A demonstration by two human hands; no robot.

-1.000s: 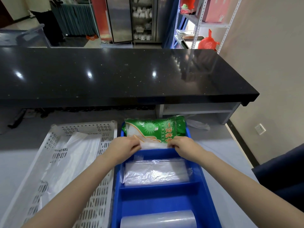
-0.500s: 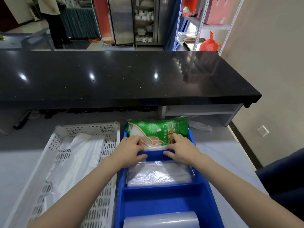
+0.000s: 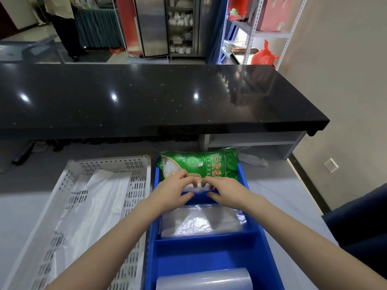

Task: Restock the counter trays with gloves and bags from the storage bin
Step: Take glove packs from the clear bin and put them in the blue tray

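Note:
A green pack of disposable gloves lies tilted in the far compartment of the blue divided tray, its top edge sticking up over the tray's far wall. My left hand and my right hand rest side by side on the pack's clear lower edge, fingertips pressing it down and thumbs spread toward the divider. A flat stack of clear plastic bags fills the compartment behind my wrists. A roll of clear bags lies in the nearest compartment.
A white perforated storage bin stands to the left of the tray, holding white plastic bags. A long black counter runs across behind. A person stands far back left; a metal shelf rack at back right.
My hands went from pinching the pack's lower edge to lying on it, and they have drawn closer together. The pack has sunk a little deeper into the far compartment.

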